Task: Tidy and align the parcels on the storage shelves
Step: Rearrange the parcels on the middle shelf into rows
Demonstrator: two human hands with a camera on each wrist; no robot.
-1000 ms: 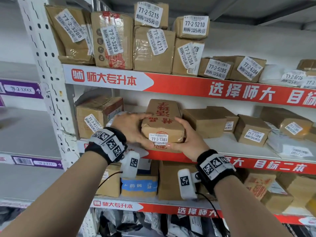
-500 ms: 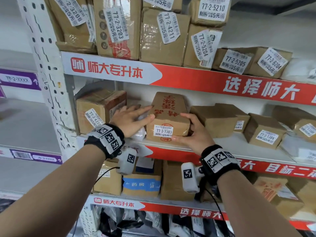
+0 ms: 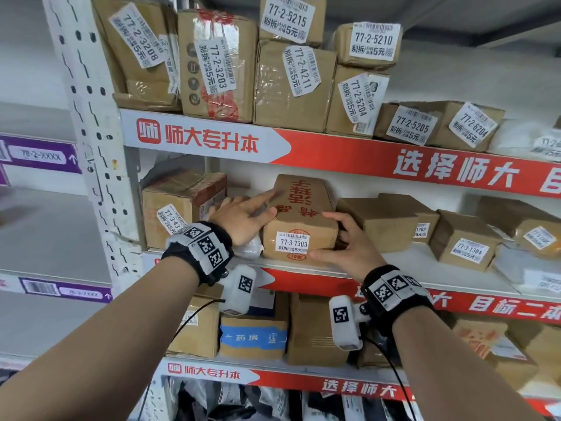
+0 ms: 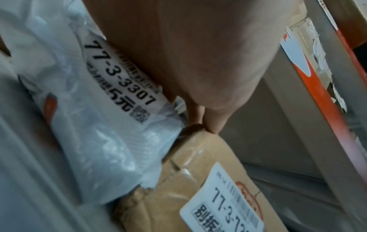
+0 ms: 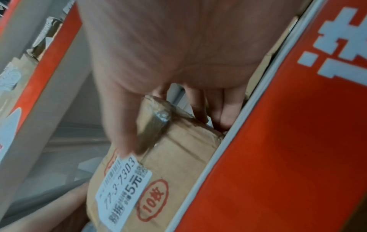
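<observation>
Head view: brown box (image 3: 299, 220) w/ label 77-3-7303 sits on the middle shelf (image 3: 403, 262), front face near the shelf edge. Left hand (image 3: 243, 218) lies flat against the box's left side and top corner, fingers straight, not wrapped round it. Right hand (image 3: 346, 244) cups the box's right front corner, fingers curled along the right side, thumb under the front edge. A larger carton (image 3: 179, 205) stands to the left; a white poly bag (image 3: 250, 246) is squeezed between it and the box. More cartons on the upper shelf (image 3: 212, 141).

Left wrist view: palm fills the top, fingertips (image 4: 213, 125) touch the box corner; poly bag labelled 77-3-3307 lies just beside.

Right wrist view: blurred; thumb (image 5: 123, 125) over the front face near the label, fingers behind the box's side, red shelf strip (image 5: 288, 141) at right.
</observation>
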